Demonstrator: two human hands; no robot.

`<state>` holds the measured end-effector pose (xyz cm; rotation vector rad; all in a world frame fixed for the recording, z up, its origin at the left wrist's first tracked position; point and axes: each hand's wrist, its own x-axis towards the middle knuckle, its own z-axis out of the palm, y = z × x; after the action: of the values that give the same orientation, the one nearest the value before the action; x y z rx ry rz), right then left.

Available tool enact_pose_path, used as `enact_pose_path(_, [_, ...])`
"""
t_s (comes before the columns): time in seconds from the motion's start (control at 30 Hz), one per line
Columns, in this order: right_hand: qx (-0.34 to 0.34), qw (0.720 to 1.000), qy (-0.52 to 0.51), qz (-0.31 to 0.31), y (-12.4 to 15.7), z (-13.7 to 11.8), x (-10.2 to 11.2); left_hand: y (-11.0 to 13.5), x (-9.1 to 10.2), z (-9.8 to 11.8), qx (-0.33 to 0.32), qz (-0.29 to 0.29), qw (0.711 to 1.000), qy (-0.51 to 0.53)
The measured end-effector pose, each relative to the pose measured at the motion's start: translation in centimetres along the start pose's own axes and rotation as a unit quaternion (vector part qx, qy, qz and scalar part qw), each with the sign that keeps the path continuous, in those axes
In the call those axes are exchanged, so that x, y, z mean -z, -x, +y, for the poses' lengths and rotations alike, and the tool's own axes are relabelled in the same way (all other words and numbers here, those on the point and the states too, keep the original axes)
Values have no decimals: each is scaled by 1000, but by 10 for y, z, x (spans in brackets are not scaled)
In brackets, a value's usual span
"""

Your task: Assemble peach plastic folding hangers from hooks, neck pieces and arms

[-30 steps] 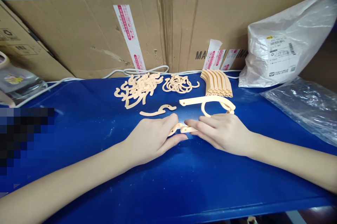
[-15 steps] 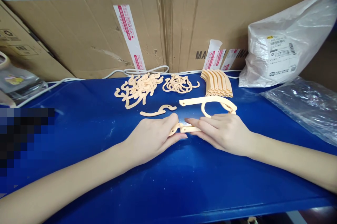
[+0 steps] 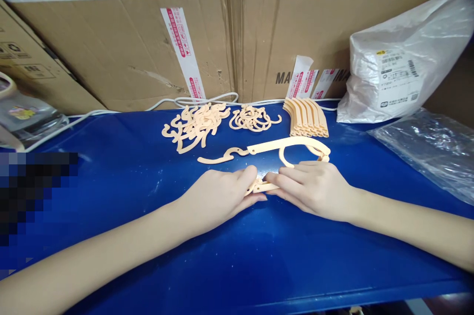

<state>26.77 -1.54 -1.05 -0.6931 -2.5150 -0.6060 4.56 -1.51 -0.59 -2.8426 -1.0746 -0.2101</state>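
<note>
My left hand (image 3: 222, 194) is closed, thumb against fingers, on a small cream plastic hanger piece (image 3: 251, 188) with a holed end showing. My right hand (image 3: 316, 189) grips a cream hanger arm (image 3: 266, 186), whose holed end meets the left hand's piece. From above the right fingers juts a joined folding hanger arm (image 3: 285, 144) with a curved strip under it; the fingers hide the rest of the joint. Just behind the left hand lies a loose wavy hanger piece (image 3: 217, 158) on the blue tabletop (image 3: 222, 260).
Behind the hands sit a heap of wavy pieces (image 3: 196, 125), a heap of thin hooks (image 3: 254, 118) and a stack of hanger arms (image 3: 305, 117). A white cable (image 3: 155, 104) runs along the cardboard boxes (image 3: 129, 48). A plastic-wrapped parcel (image 3: 392, 73) and clear film (image 3: 425, 142) are at right.
The left hand and its piece have shifted slightly right, closer to the arm's end. The joined arm in my right hand has tilted, its free end dropping left toward the loose wavy piece.
</note>
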Motion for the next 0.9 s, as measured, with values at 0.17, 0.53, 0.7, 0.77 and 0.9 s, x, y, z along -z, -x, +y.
enact_pose_path(0.17, [-2,1000,1,2,0,-1,0,0,4,0,-11,6,1000,10])
enact_pose_path(0.53, [-17,1000,-19,-14,3,4,-3,2,1,-6,-1,33,999,4])
enact_pose_path(0.7, [-11,1000,-20,-16,3,4,-2,0,2,-6,17,7,1000,19])
enact_pose_path(0.77, [-9,1000,-22,-16,2,4,-2,0,2,-6,13,15,1000,14])
enact_pose_path(0.9, [-6,999,-28,-20,1,5,-2,0,0,-6,-3,38,999,3])
